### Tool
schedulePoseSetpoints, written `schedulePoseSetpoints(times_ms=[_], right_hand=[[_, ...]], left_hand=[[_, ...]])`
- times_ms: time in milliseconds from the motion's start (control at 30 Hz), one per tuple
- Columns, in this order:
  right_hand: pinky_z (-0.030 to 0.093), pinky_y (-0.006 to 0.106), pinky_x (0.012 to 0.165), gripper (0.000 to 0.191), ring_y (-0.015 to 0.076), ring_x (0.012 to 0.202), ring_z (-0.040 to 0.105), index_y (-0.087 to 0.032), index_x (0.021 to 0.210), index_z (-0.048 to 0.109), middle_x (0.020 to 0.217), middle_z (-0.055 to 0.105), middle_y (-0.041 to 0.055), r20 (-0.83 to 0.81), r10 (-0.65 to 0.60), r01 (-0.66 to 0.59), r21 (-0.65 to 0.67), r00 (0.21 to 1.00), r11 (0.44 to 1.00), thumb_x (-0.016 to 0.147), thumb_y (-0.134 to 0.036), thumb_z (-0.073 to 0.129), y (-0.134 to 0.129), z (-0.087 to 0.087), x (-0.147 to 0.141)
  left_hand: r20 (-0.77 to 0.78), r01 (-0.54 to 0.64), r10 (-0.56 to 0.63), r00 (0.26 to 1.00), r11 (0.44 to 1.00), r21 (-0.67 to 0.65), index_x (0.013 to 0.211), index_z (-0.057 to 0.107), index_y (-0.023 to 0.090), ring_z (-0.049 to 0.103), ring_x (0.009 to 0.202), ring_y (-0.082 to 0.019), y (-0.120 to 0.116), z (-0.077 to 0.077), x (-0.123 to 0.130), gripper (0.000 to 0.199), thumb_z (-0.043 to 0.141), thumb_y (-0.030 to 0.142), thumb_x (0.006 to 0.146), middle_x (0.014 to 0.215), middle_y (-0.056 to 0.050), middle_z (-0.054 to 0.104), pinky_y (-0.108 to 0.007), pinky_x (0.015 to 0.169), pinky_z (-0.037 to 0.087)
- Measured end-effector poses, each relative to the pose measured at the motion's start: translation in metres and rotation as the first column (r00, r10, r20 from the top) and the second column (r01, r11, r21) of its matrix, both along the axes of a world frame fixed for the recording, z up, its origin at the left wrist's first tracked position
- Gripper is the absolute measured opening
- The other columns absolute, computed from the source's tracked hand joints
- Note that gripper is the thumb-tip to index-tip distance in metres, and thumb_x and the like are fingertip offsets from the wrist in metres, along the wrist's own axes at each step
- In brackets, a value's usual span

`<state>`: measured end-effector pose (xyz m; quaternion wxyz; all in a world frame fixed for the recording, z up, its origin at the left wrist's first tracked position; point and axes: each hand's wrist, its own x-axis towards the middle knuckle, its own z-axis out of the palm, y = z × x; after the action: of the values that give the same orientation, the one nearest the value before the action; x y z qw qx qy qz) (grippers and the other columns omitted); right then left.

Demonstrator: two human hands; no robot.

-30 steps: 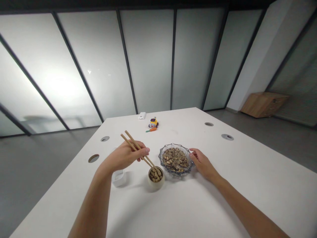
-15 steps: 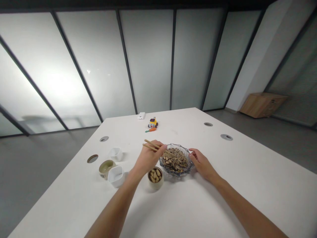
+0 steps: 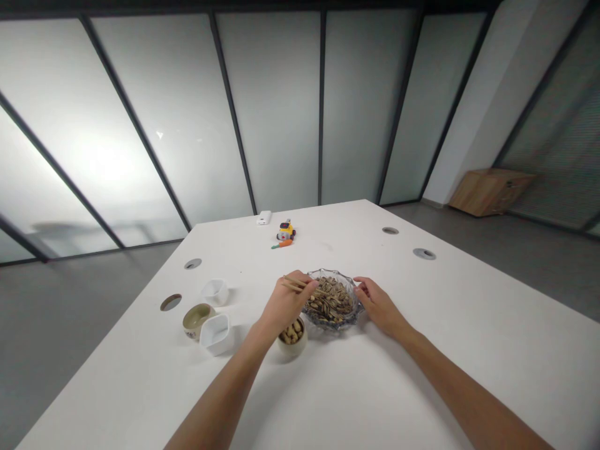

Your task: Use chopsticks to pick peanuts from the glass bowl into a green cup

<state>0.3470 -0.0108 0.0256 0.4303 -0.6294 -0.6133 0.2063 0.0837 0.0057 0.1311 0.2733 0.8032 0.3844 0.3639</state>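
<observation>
My left hand (image 3: 291, 300) is closed round a pair of wooden chopsticks (image 3: 295, 285), their tips over the left part of a clear glass bowl (image 3: 349, 320). Striped sunflower seeds (image 3: 335, 297) fill that bowl, and a few peanuts seem to lie among them at the left. At the bowl's right rim, my right hand (image 3: 377, 305) holds the edge with curled fingers. Just below my left wrist stands a small beige cup (image 3: 291, 351) with peanuts (image 3: 294, 331) in it, partly covered by the wrist.
Left of my forearm are two white plastic cups (image 3: 217, 342) and an olive-green bowl (image 3: 191, 325). A yellow toy vehicle (image 3: 285, 231), a toy carrot (image 3: 282, 244) and a white box (image 3: 264, 217) lie farther back on the white table (image 3: 356, 387). Round cable holes (image 3: 171, 302) pierce the tabletop.
My left hand has shifted slightly right and turned, the chopsticks now lying flatter and reaching farther over the seeds. My right hand stays at the rim. The whole view has moved slightly.
</observation>
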Motion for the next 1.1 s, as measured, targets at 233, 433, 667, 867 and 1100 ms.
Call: schedulePoseSetpoints(times_ms=[233,433,667,867,1100], right_hand=[[0.053,0.04,0.085,0.045,0.0247,0.091,0.068,-0.02,0.122,0.061,0.1,0.073,0.007,0.002,-0.001,0.001,0.003,1.0,1.0,0.096,-0.053,0.045,-0.001,0.001,0.0],[0.054,0.04,0.086,0.043,0.0247,0.093,0.068,-0.021,0.122,0.061,0.102,0.074,0.0072,0.0,-0.002,0.002,0.004,1.0,1.0,0.097,-0.052,0.045,0.0,0.0,-0.001],[0.054,0.04,0.086,0.045,0.0249,0.093,0.069,-0.02,0.122,0.06,0.102,0.073,0.0079,0.01,-0.012,0.012,-0.002,1.0,1.0,0.095,-0.052,0.045,0.0,0.001,0.0],[0.053,0.039,0.087,0.044,0.0247,0.093,0.069,-0.021,0.123,0.06,0.102,0.074,0.0075,0.02,-0.013,0.013,-0.002,1.0,1.0,0.096,-0.052,0.045,-0.001,0.001,0.0],[0.054,0.039,0.086,0.046,0.025,0.092,0.069,-0.02,0.122,0.062,0.1,0.075,0.0074,0.016,-0.021,0.021,-0.005,1.0,1.0,0.094,-0.053,0.045,0.0,0.002,-0.001]], left_hand=[[-0.001,0.01,-0.01,1.0,1.0,0.0,0.078,0.067,0.021,0.062,0.072,-0.017,-0.001,-0.002,0.003,0.025,0.057,0.029,0.099,0.08,-0.002,0.067,-0.027,0.071,0.049],[0.033,0.014,-0.016,0.999,0.998,0.064,0.079,0.068,0.02,0.061,0.073,-0.017,0.001,-0.007,0.005,0.027,0.056,0.031,0.101,0.082,-0.002,0.066,-0.027,0.068,0.047],[0.088,-0.026,0.02,0.996,0.997,0.066,0.086,0.071,0.021,0.066,0.083,-0.019,0.012,-0.015,0.008,0.022,0.058,0.032,0.099,0.089,-0.004,0.071,-0.029,0.077,0.05],[0.014,0.017,-0.018,1.0,1.0,0.02,0.075,0.068,0.021,0.064,0.07,-0.018,0.011,-0.008,-0.001,0.03,0.057,0.036,0.099,0.074,-0.001,0.069,-0.028,0.07,0.049],[0.011,-0.094,0.094,0.996,0.993,0.067,0.084,0.069,0.021,0.065,0.084,-0.02,0.015,-0.007,-0.002,0.029,0.051,0.036,0.101,0.092,-0.005,0.071,-0.031,0.081,0.05]])
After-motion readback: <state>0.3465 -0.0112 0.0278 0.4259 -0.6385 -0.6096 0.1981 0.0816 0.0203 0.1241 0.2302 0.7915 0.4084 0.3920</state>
